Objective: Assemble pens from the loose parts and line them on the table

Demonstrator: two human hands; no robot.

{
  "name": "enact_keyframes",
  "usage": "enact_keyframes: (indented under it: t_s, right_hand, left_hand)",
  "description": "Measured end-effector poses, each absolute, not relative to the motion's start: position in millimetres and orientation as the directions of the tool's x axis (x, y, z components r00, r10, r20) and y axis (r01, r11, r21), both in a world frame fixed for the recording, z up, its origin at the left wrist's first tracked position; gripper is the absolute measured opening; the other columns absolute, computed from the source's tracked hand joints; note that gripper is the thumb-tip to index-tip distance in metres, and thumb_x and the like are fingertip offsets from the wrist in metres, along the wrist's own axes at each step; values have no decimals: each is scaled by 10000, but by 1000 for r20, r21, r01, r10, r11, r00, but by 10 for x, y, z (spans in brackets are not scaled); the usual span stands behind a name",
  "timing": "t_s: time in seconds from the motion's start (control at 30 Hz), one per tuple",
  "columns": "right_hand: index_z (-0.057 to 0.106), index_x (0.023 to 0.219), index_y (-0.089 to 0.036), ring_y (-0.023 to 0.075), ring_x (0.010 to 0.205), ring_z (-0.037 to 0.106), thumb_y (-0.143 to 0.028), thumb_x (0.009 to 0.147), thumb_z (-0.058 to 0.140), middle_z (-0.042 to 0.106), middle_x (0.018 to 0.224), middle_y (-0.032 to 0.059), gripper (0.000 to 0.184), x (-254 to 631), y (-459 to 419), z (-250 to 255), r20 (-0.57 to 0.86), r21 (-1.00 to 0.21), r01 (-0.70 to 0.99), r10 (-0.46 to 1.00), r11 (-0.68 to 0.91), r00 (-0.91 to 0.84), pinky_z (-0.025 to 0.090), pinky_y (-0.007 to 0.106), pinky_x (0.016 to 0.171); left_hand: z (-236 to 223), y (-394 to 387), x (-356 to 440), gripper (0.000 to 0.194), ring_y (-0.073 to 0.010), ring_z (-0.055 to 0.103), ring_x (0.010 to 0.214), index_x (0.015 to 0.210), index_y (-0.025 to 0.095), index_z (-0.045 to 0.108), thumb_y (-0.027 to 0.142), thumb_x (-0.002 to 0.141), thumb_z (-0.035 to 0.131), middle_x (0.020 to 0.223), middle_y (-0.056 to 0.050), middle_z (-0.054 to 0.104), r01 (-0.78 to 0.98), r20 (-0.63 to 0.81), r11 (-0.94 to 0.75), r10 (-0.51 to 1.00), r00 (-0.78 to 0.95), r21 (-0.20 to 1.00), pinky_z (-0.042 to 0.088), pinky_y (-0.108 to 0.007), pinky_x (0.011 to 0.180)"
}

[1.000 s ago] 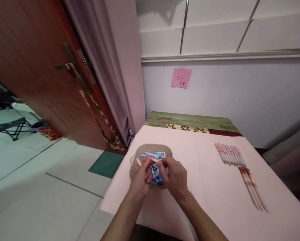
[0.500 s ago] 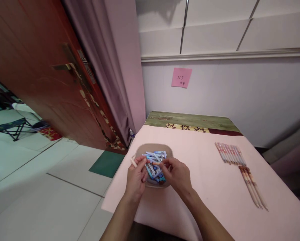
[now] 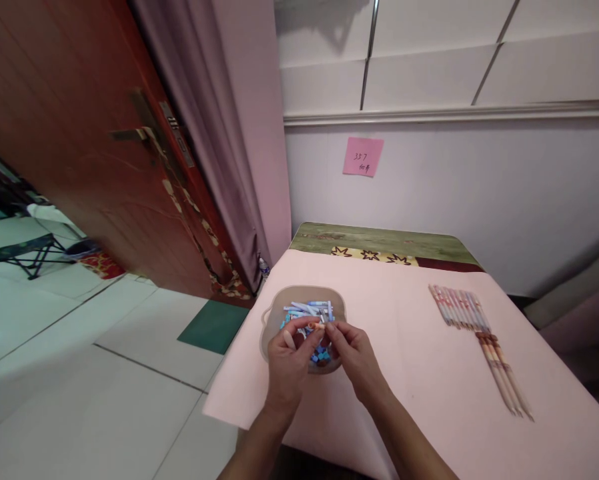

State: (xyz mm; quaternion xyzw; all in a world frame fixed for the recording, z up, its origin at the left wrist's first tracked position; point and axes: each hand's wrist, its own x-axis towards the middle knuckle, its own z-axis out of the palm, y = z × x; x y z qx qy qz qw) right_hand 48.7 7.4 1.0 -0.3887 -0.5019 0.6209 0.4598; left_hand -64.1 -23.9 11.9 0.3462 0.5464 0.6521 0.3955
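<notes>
Both of my hands meet above a beige bin (image 3: 274, 313) filled with blue and pale pen parts (image 3: 307, 308). My left hand (image 3: 292, 363) is closed around a cream pen barrel (image 3: 289, 341), whose rounded end pokes out by the thumb. Between the fingertips of both hands sits a small orange pen part (image 3: 317, 326). My right hand (image 3: 357, 353) pinches that part from the right; its exact shape is partly covered by the fingers.
On the pink-covered table (image 3: 399, 373), a row of slim pale pens (image 3: 459, 308) lies at right. Several cream pens with brown tops (image 3: 504, 373) lie side by side below them. A pink note (image 3: 363, 157) is stuck on the wall. A wooden door (image 3: 89, 133) stands at left.
My left hand has turned and shifted right, closer to my right hand. The orange part and barrel, apart half a second ago, are now bunched between the fingers.
</notes>
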Motion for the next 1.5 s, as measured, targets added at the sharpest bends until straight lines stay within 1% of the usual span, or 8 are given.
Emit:
enact_keyframes:
  t_s: [0.2, 0.47, 0.57, 0.67, 0.83, 0.93, 1.1, 1.5]
  right_hand:
    - [684, 749, -164, 92, 478, 386, -515, 813, 600, 470, 518, -39, 366, 471, 45, 13, -24, -963, -247, 951, -104, -307, 330, 205, 445]
    - [709, 804, -165, 92, 490, 420, -504, 822, 586, 541, 571, -24, 361, 471, 28, 21, -37, -958, -256, 940, -131, -339, 351, 208, 466]
    - [713, 957, -167, 117, 516, 495, -488, 837, 563, 630, 664, 10, 374, 530, 106, -36, -6, -990, -134, 961, -45, -278, 411, 234, 491]
    - [714, 960, -210, 155, 599, 587, -397, 846, 569, 689, 741, 23, 262, 605, 238, -74, 145, -961, 211, 974, 180, -172, 450, 257, 561]
    - [720, 846, -266, 195, 759, 662, -215, 818, 608, 727, 849, 17, 126, 510, 412, -66, 228, -502, 706, 864, 499, -449, 451, 271, 650]
    - [736, 849, -258, 204, 809, 676, -170, 801, 614, 738, 897, 39, 158, 314, 456, -123, 124, -353, 711, 783, 608, -609, 456, 261, 657]
    - [751, 845, -190, 229, 825, 689, -127, 789, 587, 743, 908, 90, 185, 31, 519, -310, 2, -280, 657, 685, 700, -729, 484, 274, 688]
    - [729, 921, -128, 243, 871, 695, -92, 856, 487, 732, 939, 150, 254, -146, 575, -367, -109, -222, 687, 682, 692, -723, 504, 288, 741]
  left_hand:
    - [308, -338, -578, 137, -245, 641, 890, 809, 244, 775, 205, 679, 757, 892, -74, 716, 155, 341, -304, 832, -437, 940, 489, -356, 882]
    - [260, -322, -603, 137, -221, 645, 833, 830, 234, 764, 221, 695, 751, 870, -63, 717, 245, 352, -268, 831, -430, 932, 514, -312, 791]
    - [226, -233, -792, 208, -131, 594, 595, 859, 190, 719, 277, 677, 773, 767, -33, 704, 61, 177, -174, 792, -585, 983, 490, -219, 542]
    - [223, -135, -1073, 235, -6, 344, 347, 857, 156, 642, 293, 705, 757, 743, -3, 688, -299, -35, -200, 777, -629, 933, 275, -134, 310]
    - [200, -75, -1397, 105, 27, 230, 278, 772, 129, 571, 189, 854, 599, 699, 8, 660, -783, -352, -62, 869, -347, 618, 191, -109, 244]
    - [175, -79, -1426, 156, 18, 249, 266, 778, 134, 555, 165, 919, 496, 701, -5, 670, -839, -403, -40, 864, -302, 543, 211, -112, 235]
    - [165, -88, -1406, 180, 14, 271, 251, 813, 125, 554, 157, 947, 439, 721, -13, 682, -843, -376, -40, 883, -281, 537, 223, -117, 224]
    - [139, -72, -1419, 171, 15, 281, 252, 800, 121, 545, 167, 941, 460, 728, -20, 683, -849, -371, -12, 896, -244, 529, 230, -114, 221]
